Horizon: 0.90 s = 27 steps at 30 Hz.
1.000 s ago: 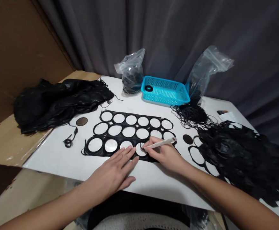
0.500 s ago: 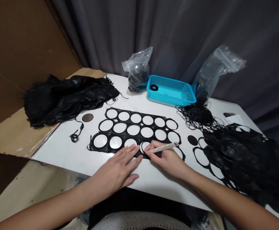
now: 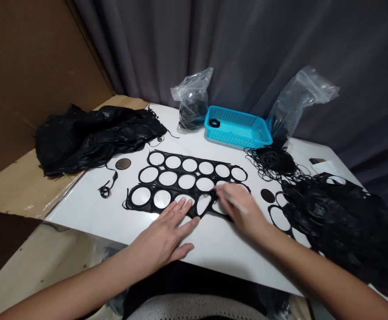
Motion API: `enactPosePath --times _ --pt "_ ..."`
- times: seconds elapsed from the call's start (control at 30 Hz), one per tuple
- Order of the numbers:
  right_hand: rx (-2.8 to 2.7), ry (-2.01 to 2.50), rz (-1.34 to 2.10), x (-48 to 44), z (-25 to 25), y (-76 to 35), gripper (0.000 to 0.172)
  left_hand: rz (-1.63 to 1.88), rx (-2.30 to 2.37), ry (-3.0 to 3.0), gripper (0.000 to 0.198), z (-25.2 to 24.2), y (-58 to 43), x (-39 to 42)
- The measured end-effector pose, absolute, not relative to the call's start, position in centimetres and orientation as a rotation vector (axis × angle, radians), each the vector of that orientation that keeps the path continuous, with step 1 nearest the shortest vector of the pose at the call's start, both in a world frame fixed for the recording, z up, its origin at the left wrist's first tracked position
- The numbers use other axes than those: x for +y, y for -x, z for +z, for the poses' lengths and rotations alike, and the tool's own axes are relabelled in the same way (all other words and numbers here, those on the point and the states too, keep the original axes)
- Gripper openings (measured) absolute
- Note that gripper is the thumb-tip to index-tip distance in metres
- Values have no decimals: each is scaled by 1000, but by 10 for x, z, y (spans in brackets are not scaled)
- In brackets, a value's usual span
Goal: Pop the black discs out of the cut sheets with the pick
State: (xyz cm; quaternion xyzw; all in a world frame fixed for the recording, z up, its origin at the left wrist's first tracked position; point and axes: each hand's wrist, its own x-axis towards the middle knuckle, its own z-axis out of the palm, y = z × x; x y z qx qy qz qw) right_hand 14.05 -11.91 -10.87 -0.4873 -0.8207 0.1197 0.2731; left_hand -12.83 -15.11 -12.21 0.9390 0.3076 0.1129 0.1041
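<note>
A thin black sheet (image 3: 181,170) with rows of round holes lies flat on the white table. My left hand (image 3: 172,231) rests palm down on its near edge, fingers stretched out and holding nothing. Between the fingers of my right hand (image 3: 243,211), which is blurred, is a slim white pen-like tool (image 3: 234,202); its exact kind is unclear. Its tip and my fingertips are over the near row, where black material is pulled up and right. The hole (image 3: 203,204) beside them looks stretched into a slanted oval.
A blue basket (image 3: 239,141) holding small black rings stands at the back, between two clear plastic bags (image 3: 194,89). Black sheets are heaped left (image 3: 90,138) and right (image 3: 343,222). Thin black loops (image 3: 275,160) and dark discs (image 3: 267,195) lie on the table.
My right hand has moved up and right with the tool, away from my left fingertips. The hole between them went from round to stretched. My left hand has stayed put.
</note>
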Motion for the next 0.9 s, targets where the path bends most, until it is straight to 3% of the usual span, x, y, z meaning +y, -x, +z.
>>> enactPosePath --times 0.2,0.33,0.57,0.9 --pt "-1727 1681 440 -59 -88 -182 27 387 872 -2733 53 -117 128 -153" --pt "-1764 1576 763 -64 -85 -143 25 466 931 -2771 56 -113 135 -158" --pt "-1938 1287 1308 -107 -95 -80 17 561 1169 -2803 44 -125 151 -173" --pt "-1929 1292 1380 -122 -95 -72 16 499 1197 -2796 43 -129 152 -177"
